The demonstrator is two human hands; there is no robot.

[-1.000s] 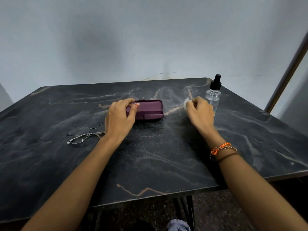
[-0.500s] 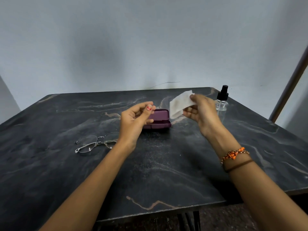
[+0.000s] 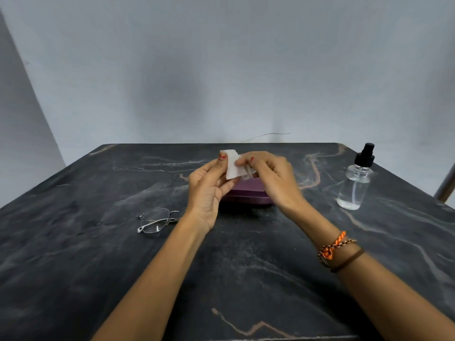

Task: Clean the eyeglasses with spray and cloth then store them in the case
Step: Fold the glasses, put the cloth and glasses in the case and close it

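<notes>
Both hands (image 3: 242, 179) pinching upright white cloth (image 3: 232, 166), eyeglasses (image 3: 160, 220) lying crosswise

Both forearms reaching forward from lower frame edge, converging toward centre, hands raised above tabletop (image 3: 73, 242). Left hand (image 3: 206, 190) turning palm partly toward camera, thumb tip and fingers (image 3: 222, 158) pinching left edge of white cloth (image 3: 232, 166). Right hand (image 3: 270, 178) showing back of hand, fingers curling inward, pinching cloth's right side. Hands sitting close together, nearly touching. Right wrist wearing orange braided band (image 3: 331, 247) and dark cord.
</notes>
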